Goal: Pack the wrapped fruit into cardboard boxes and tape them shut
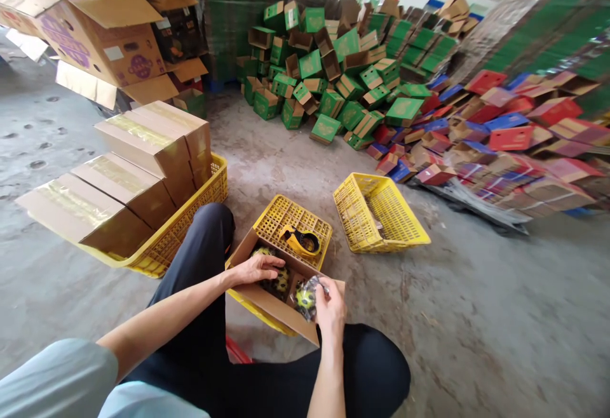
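In front of me an open cardboard box (267, 303) sits on an upturned yellow crate (269, 221). Inside lie several round yellow-green and black items (281, 280) that look like small patterned balls. My right hand (331, 307) pinches a plastic-wrapped yellow-green and black ball (305, 297) at the box's right end. Over the left part of the box, my left hand (257, 269) rests with fingers stretched out, near or touching the items. Its palm side is hidden. Behind the box, a yellow and black tape dispenser (302, 241) lies on the crate.
To my left, a yellow crate (222, 180) holds several taped cardboard boxes (121, 180). A second yellow crate (381, 215) stands tilted ahead right. Green cartons (324, 127) and red and blue cartons (509, 138) are heaped farther back. Larger fruit cartons (114, 40) stand back left.
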`<action>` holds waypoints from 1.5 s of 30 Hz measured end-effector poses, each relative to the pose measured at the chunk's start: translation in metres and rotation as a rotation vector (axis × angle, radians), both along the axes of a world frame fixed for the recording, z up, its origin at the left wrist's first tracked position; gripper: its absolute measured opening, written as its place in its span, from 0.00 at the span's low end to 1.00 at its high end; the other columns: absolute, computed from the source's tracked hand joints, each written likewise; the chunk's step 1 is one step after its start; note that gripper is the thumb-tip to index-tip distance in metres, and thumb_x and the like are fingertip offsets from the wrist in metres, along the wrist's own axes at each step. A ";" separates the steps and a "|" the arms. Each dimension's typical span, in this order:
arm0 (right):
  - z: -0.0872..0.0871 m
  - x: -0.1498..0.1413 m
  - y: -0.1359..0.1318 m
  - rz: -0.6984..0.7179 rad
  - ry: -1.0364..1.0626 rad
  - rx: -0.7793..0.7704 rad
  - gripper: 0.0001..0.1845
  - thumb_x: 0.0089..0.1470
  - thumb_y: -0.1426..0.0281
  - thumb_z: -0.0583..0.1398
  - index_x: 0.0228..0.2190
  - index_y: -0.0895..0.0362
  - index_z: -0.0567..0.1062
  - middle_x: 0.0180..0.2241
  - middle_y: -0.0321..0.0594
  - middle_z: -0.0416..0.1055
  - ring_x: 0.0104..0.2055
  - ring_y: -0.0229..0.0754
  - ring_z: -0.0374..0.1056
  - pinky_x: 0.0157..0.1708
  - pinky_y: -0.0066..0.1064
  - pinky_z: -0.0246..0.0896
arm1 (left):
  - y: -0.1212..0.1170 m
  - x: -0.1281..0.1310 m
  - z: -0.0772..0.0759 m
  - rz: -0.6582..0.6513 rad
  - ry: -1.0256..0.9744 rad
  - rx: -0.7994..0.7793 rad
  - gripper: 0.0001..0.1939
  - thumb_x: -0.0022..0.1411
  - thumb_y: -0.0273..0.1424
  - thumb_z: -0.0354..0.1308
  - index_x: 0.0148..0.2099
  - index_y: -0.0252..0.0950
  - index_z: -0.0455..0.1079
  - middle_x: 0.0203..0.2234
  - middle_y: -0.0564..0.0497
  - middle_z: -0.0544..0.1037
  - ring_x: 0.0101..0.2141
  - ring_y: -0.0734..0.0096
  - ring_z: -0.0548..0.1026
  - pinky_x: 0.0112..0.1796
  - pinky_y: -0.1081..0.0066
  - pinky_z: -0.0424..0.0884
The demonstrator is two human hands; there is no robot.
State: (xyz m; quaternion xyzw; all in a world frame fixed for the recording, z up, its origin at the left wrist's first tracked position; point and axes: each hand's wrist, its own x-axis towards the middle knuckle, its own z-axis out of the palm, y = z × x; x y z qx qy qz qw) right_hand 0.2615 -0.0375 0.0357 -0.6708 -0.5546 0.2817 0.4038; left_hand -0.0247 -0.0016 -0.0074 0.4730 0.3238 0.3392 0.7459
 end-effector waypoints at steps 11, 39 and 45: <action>-0.018 -0.046 0.000 0.242 -0.787 -0.219 0.23 0.55 0.77 0.58 0.50 0.57 0.83 0.62 0.57 0.70 0.68 0.66 0.58 0.62 0.50 0.58 | 0.001 -0.001 -0.008 0.004 0.084 0.035 0.36 0.56 0.46 0.74 0.64 0.40 0.74 0.63 0.39 0.74 0.60 0.43 0.74 0.63 0.46 0.66; -0.012 -0.067 0.027 0.336 -0.494 -0.280 0.11 0.59 0.73 0.61 0.32 0.53 0.86 0.38 0.49 0.85 0.44 0.53 0.80 0.50 0.37 0.70 | 0.006 0.004 -0.018 0.044 0.009 0.016 0.37 0.52 0.46 0.77 0.61 0.38 0.77 0.59 0.36 0.78 0.62 0.39 0.73 0.64 0.42 0.64; 0.022 -0.039 0.004 0.204 -0.008 -0.093 0.15 0.56 0.54 0.66 0.36 0.50 0.87 0.41 0.44 0.85 0.45 0.55 0.81 0.51 0.43 0.75 | 0.000 0.000 0.005 0.063 0.098 0.027 0.36 0.54 0.49 0.75 0.61 0.40 0.77 0.60 0.40 0.77 0.62 0.42 0.72 0.63 0.50 0.66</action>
